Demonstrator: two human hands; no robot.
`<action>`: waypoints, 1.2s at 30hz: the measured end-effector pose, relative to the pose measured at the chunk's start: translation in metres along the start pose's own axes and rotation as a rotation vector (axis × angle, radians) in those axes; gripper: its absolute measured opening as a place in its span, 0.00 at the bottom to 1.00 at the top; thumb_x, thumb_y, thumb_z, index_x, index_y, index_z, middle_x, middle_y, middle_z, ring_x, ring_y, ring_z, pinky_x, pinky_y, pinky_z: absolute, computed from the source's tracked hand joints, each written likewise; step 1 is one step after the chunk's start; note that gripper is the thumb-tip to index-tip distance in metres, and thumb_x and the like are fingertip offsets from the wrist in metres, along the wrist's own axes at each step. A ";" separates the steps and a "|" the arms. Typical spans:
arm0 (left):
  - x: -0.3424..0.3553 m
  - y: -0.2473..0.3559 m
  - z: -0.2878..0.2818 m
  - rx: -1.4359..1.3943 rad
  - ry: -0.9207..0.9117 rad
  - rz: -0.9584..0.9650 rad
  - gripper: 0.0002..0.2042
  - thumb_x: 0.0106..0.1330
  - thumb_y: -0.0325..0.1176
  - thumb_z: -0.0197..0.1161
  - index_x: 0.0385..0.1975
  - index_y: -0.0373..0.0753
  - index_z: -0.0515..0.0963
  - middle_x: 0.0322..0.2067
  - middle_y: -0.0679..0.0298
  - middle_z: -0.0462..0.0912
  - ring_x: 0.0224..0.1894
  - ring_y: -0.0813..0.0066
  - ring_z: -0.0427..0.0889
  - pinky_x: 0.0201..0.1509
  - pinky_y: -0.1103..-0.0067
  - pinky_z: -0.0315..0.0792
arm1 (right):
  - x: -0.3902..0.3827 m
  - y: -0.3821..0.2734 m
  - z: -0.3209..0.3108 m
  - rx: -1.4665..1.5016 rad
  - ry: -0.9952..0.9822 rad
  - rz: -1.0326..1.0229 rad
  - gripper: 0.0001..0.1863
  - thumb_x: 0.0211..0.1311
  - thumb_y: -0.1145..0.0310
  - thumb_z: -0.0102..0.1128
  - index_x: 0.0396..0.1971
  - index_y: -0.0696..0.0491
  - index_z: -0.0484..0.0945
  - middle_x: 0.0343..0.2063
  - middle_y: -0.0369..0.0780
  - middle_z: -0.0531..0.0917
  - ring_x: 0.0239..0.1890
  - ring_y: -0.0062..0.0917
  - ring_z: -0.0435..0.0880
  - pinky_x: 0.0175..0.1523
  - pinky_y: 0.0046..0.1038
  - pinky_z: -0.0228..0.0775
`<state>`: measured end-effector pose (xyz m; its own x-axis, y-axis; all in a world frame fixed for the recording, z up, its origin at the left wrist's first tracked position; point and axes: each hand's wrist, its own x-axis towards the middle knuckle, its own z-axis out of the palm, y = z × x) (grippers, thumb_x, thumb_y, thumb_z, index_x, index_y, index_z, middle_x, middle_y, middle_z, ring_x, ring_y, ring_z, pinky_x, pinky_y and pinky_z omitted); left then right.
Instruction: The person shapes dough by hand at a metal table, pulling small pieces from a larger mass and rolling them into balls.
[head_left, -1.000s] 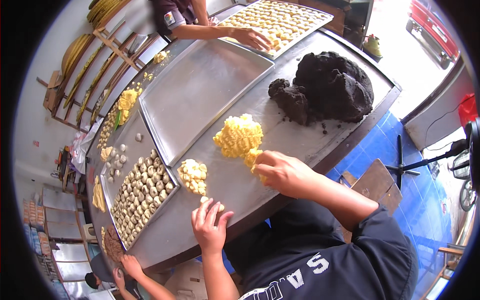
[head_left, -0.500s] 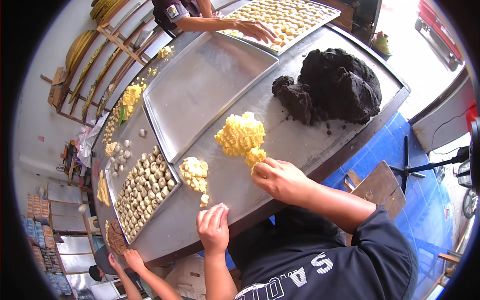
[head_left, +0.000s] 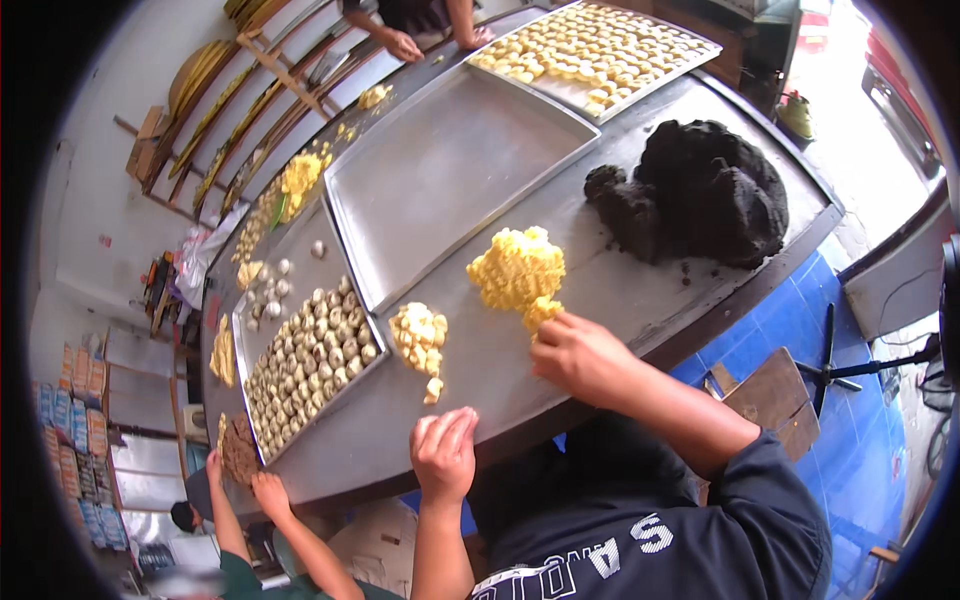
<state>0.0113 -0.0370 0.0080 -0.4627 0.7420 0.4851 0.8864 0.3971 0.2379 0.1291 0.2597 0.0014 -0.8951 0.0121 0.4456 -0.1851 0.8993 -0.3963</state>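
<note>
My right hand (head_left: 585,362) pinches at the small lump of yellow dough (head_left: 542,316) beside a larger yellow mound (head_left: 515,268). My left hand (head_left: 445,458) is curled closed near the table's front edge, and whatever it may hold is hidden. Just beyond it lies a pile of pale dough pieces (head_left: 420,334). Left of that, a tray (head_left: 374,350) holds rows of round pale balls. A big dark mass (head_left: 715,195) sits on the right of the steel table (head_left: 600,390).
An empty tray (head_left: 445,170) lies mid-table, a tray of yellow pieces (head_left: 590,55) behind it. One co-worker (head_left: 405,30) stands at the far side, another (head_left: 290,540) works at lower left by brown dough (head_left: 240,450). A stand (head_left: 820,370) and board (head_left: 770,400) are at right.
The view has shifted, moving the scene right. My left hand has closed its fingers and left the small pale pieces. The far co-worker's hand has drawn back from the tray.
</note>
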 end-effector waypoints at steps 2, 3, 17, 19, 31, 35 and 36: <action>-0.004 0.000 -0.013 0.083 -0.098 0.012 0.16 0.71 0.38 0.81 0.57 0.45 0.94 0.60 0.62 0.94 0.60 0.52 0.87 0.67 0.61 0.78 | -0.007 -0.006 -0.011 0.278 0.067 0.128 0.08 0.68 0.66 0.75 0.40 0.51 0.86 0.47 0.43 0.84 0.53 0.43 0.86 0.60 0.43 0.84; -0.007 0.002 -0.019 0.130 -0.188 -0.012 0.20 0.75 0.47 0.77 0.64 0.50 0.92 0.70 0.57 0.87 0.69 0.44 0.82 0.74 0.54 0.73 | -0.008 -0.014 -0.021 0.216 0.119 0.155 0.09 0.67 0.66 0.76 0.42 0.51 0.87 0.49 0.43 0.85 0.55 0.42 0.86 0.61 0.42 0.83; 0.094 -0.010 0.065 0.014 0.285 0.280 0.12 0.78 0.39 0.74 0.31 0.45 0.83 0.35 0.68 0.85 0.47 0.62 0.85 0.63 0.62 0.66 | -0.023 -0.023 -0.022 0.009 0.070 0.281 0.09 0.69 0.71 0.73 0.47 0.54 0.87 0.53 0.39 0.86 0.58 0.41 0.88 0.60 0.41 0.86; 0.097 -0.011 0.069 -0.011 0.228 0.253 0.11 0.78 0.38 0.73 0.31 0.45 0.83 0.34 0.68 0.84 0.46 0.62 0.85 0.64 0.62 0.66 | -0.023 -0.020 -0.019 0.018 0.044 0.289 0.09 0.70 0.70 0.73 0.46 0.53 0.87 0.52 0.40 0.87 0.57 0.41 0.88 0.60 0.40 0.86; 0.089 -0.012 0.016 -0.595 -0.058 -0.347 0.13 0.87 0.34 0.66 0.40 0.33 0.91 0.22 0.66 0.77 0.26 0.73 0.77 0.35 0.71 0.68 | -0.006 -0.017 -0.029 0.122 -0.054 0.201 0.07 0.68 0.68 0.74 0.42 0.53 0.86 0.46 0.39 0.83 0.52 0.39 0.86 0.56 0.41 0.85; 0.012 -0.009 -0.013 0.281 -0.090 -0.104 0.07 0.77 0.35 0.77 0.44 0.38 0.94 0.39 0.63 0.88 0.38 0.62 0.84 0.50 0.64 0.75 | -0.021 -0.022 -0.032 -0.122 0.054 0.212 0.10 0.69 0.70 0.73 0.49 0.51 0.89 0.50 0.39 0.85 0.54 0.41 0.86 0.57 0.42 0.85; 0.004 -0.002 -0.010 0.301 -0.052 -0.117 0.06 0.77 0.33 0.76 0.44 0.38 0.94 0.43 0.62 0.88 0.39 0.63 0.84 0.51 0.66 0.77 | -0.022 -0.024 -0.028 -0.070 0.021 0.196 0.11 0.69 0.72 0.71 0.50 0.52 0.89 0.52 0.39 0.85 0.55 0.41 0.86 0.58 0.42 0.85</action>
<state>0.0079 -0.0400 0.0185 -0.5683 0.7056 0.4233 0.7861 0.6176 0.0259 0.1644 0.2500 0.0243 -0.9027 0.1980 0.3821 0.0208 0.9069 -0.4208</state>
